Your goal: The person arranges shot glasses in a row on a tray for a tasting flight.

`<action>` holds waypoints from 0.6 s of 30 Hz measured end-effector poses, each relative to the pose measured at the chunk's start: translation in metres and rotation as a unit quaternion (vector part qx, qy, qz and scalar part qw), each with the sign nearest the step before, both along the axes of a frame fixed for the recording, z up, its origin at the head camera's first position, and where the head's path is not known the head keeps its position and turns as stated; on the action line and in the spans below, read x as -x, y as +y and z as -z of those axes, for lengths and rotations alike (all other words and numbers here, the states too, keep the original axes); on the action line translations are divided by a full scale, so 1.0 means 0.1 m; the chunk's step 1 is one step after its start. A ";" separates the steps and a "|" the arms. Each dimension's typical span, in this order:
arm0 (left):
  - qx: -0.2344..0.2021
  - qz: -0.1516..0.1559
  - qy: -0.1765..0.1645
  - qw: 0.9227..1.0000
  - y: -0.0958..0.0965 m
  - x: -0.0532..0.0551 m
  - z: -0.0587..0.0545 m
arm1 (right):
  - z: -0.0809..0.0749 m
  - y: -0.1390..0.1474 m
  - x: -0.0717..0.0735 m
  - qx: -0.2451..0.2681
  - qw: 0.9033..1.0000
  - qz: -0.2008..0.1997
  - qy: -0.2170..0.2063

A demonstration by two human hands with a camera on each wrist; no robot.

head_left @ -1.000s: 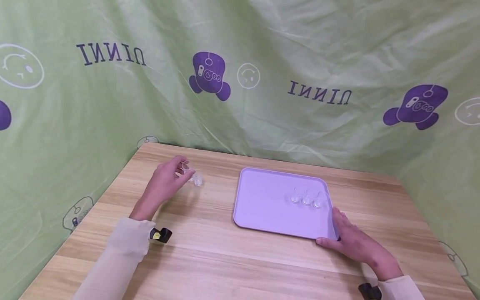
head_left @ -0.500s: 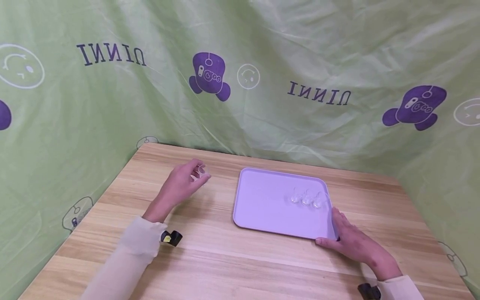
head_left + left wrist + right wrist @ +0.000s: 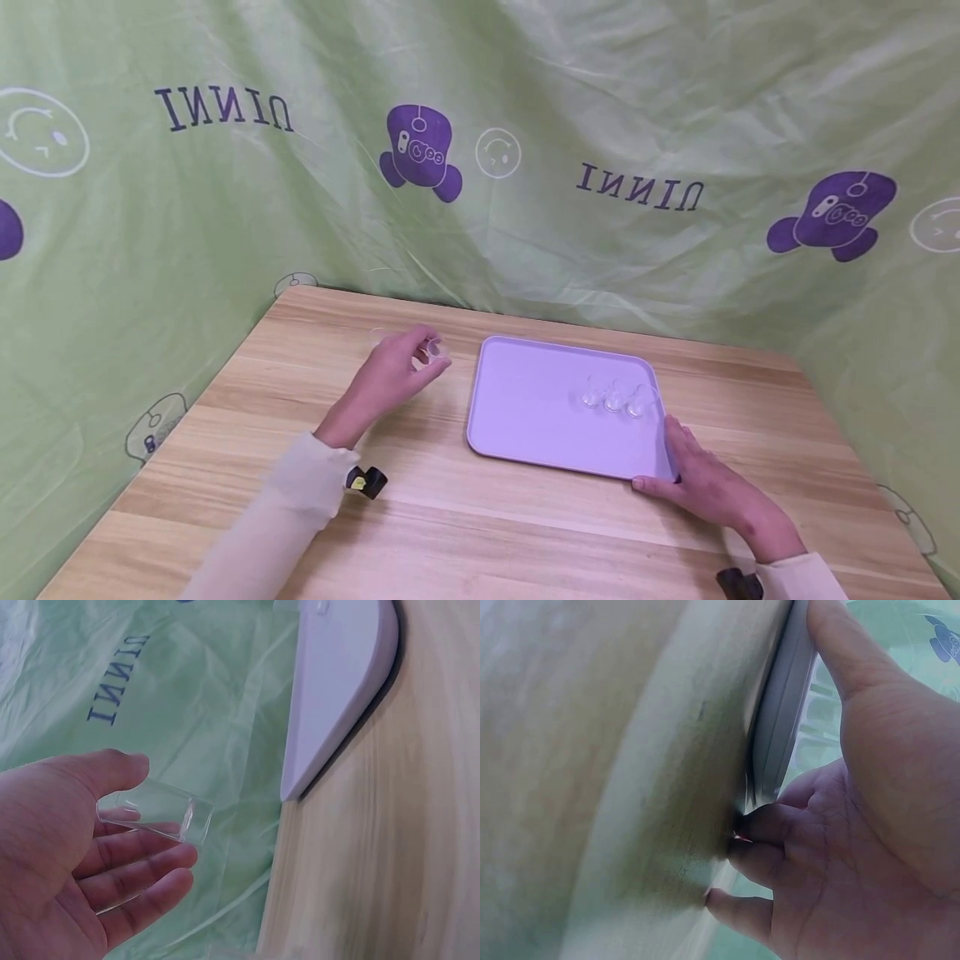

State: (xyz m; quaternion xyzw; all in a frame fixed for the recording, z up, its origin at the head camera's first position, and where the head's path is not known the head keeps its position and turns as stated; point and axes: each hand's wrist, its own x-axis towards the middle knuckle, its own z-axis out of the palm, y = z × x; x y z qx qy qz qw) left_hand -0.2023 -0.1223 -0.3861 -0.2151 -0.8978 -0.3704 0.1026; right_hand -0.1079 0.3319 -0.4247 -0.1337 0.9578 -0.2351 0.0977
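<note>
My left hand (image 3: 386, 375) holds a small clear glass (image 3: 436, 350) between thumb and fingers, above the table just left of the tray. In the left wrist view the glass (image 3: 169, 804) lies on its side, its thick base pointing away from the palm. Behind that hand shows the faint rim of another clear glass (image 3: 377, 336), mostly hidden. A light purple tray (image 3: 525, 417) lies at centre right, with three clear glasses (image 3: 613, 400) in a row near its right side. At the tray's near right corner rests my right hand (image 3: 708, 483), fingers extended along the side, thumb at the front edge.
The tray and glasses are on a wood-grain table (image 3: 480, 533). A green printed curtain (image 3: 525, 250) hangs behind the table and at both sides. Black wrist cameras (image 3: 367, 482) sit at both cuffs.
The left hand has moved right, towards the tray, carrying the clear glass away from where it was at the left. The right hand, tray and three glasses have stayed in place.
</note>
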 end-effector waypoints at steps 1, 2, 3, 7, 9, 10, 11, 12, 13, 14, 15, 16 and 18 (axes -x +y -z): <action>0.000 0.007 -0.004 1.000 0.04 0.00 0.01 | 0.00 0.00 0.00 -0.001 1.000 0.001 -0.001; 0.001 0.012 -0.009 1.000 0.08 0.01 0.03 | 0.00 0.01 0.00 -0.002 1.000 0.002 -0.003; 0.002 0.019 -0.010 1.000 0.12 0.02 0.04 | 0.00 0.01 0.00 -0.003 1.000 0.002 -0.004; 0.005 0.045 -0.009 0.999 0.30 0.04 0.08 | -0.01 0.01 0.00 -0.003 1.000 0.003 -0.004; 0.009 0.054 -0.005 0.998 0.38 0.05 0.09 | -0.01 0.00 0.00 -0.002 1.000 0.002 -0.004; 0.011 0.058 -0.006 0.998 0.42 0.05 0.10 | -0.01 -0.01 0.00 -0.001 1.000 0.002 -0.003; 0.013 0.062 -0.007 0.998 0.46 0.05 0.10 | -0.01 -0.01 -0.01 0.000 1.000 0.002 -0.002; 0.014 0.066 -0.008 0.998 0.49 0.06 0.11 | -0.01 -0.01 -0.01 0.001 1.000 0.002 -0.002; 0.016 0.068 -0.010 0.998 0.53 0.06 0.12 | -0.01 -0.01 -0.01 0.002 1.000 0.001 0.000; 0.017 0.070 -0.011 0.997 0.56 0.07 0.12 | -0.01 -0.01 -0.01 0.001 1.000 0.001 0.001; 0.017 0.072 -0.014 0.997 0.59 0.07 0.13 | -0.01 -0.01 -0.01 0.001 1.000 0.000 0.003; 0.018 0.073 -0.015 0.997 0.62 0.08 0.14 | 0.00 -0.01 0.00 0.000 1.000 -0.001 0.005; 0.018 0.075 -0.020 0.997 0.67 0.09 0.16 | 0.00 -0.01 0.00 0.000 1.000 -0.004 0.008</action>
